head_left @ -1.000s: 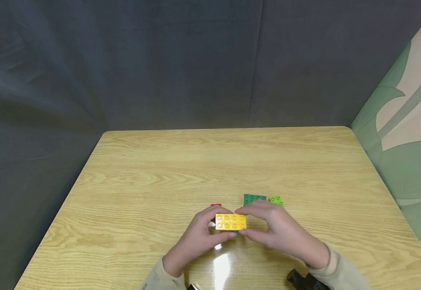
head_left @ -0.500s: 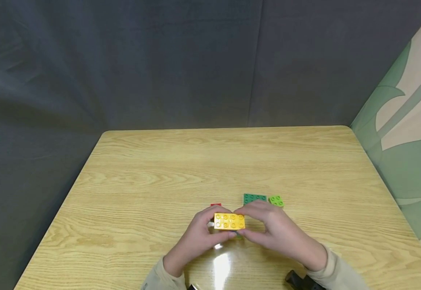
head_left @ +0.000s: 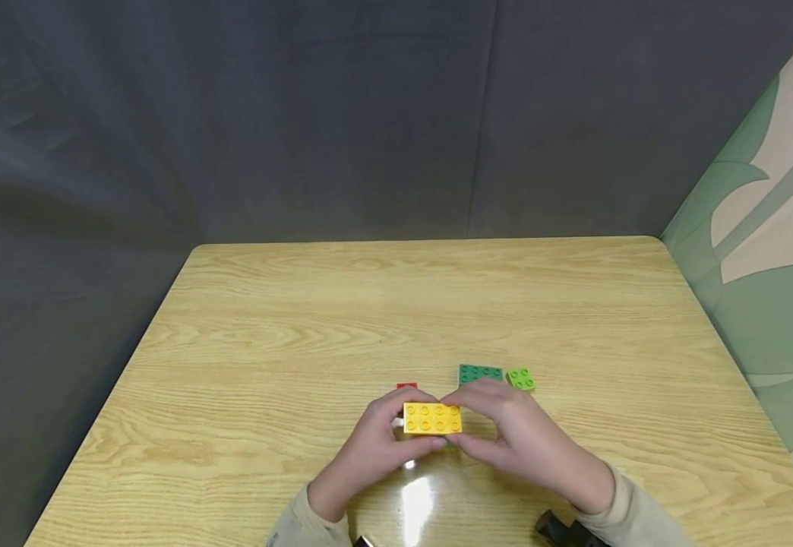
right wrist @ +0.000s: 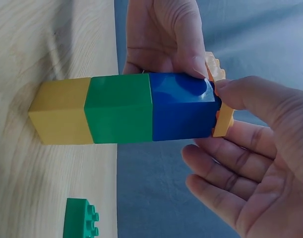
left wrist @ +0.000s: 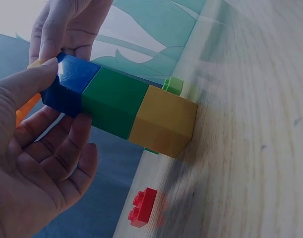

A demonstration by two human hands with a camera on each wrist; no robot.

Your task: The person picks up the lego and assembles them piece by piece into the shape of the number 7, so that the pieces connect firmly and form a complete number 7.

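Note:
A tower of toy building bricks stands upright on the table: a lower yellow brick (right wrist: 64, 111), a green brick (right wrist: 120, 109) and a blue brick (right wrist: 183, 106). Over it lies an upper yellow brick (head_left: 432, 418), studs up; in the right wrist view a bit of blue shows between it and the blue brick. My left hand (head_left: 379, 441) grips the blue brick near its top, thumb on the near face. With thumb and fingers, my right hand (head_left: 522, 425) pinches the upper yellow brick at its right end. From above, this brick hides most of the tower.
Behind the hands lie a red brick (head_left: 406, 385), a dark green brick (head_left: 481, 372) and a small light green brick (head_left: 521, 378). The wooden table (head_left: 266, 342) ends at a dark curtain (head_left: 342, 121) at the back. A black object (head_left: 567, 530) sits by the right sleeve.
The upper yellow brick and my right hand have shifted very slightly left since the earliest frame. Less blue shows below that brick now. My left hand has stayed in place.

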